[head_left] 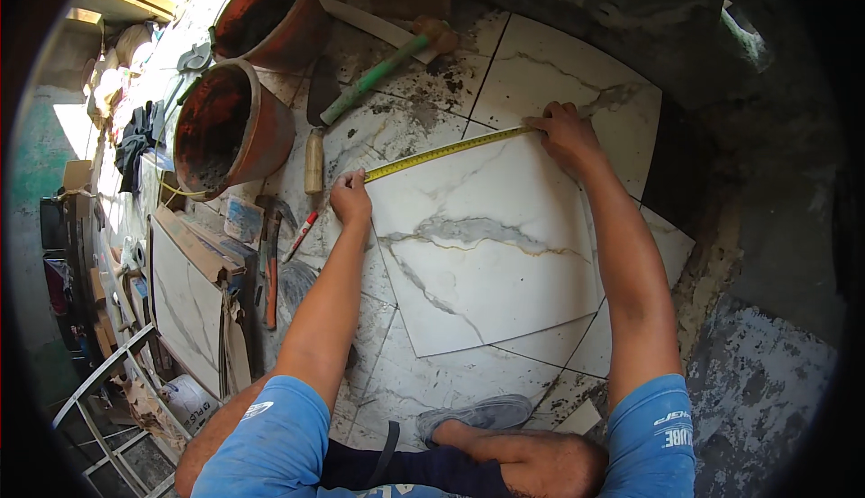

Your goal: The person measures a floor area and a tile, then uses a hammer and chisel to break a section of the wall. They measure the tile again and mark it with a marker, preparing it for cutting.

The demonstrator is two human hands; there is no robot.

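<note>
A yellow tape measure (450, 151) is stretched along the far edge of a loose white marble-patterned tile (505, 291), which lies over other tiles on the floor. At the tile's far left corner, my left hand (351, 197) pinches one end of the tape. My right hand (568, 140) grips the tape near the far right corner, fingers closed on it. What lies inside that hand's palm is hidden. A red marker (300, 236) rests on the floor just left of my left forearm.
Left and beyond are two mortar-smeared buckets (270, 129) (311, 34), a green-handled mallet (374, 79) and a wooden-handled trowel (314, 160). A hammer (272, 268) lies beside leaning tiles (185, 295). A metal frame (113, 399) stands lower left; a rough wall (766, 390) borders the right.
</note>
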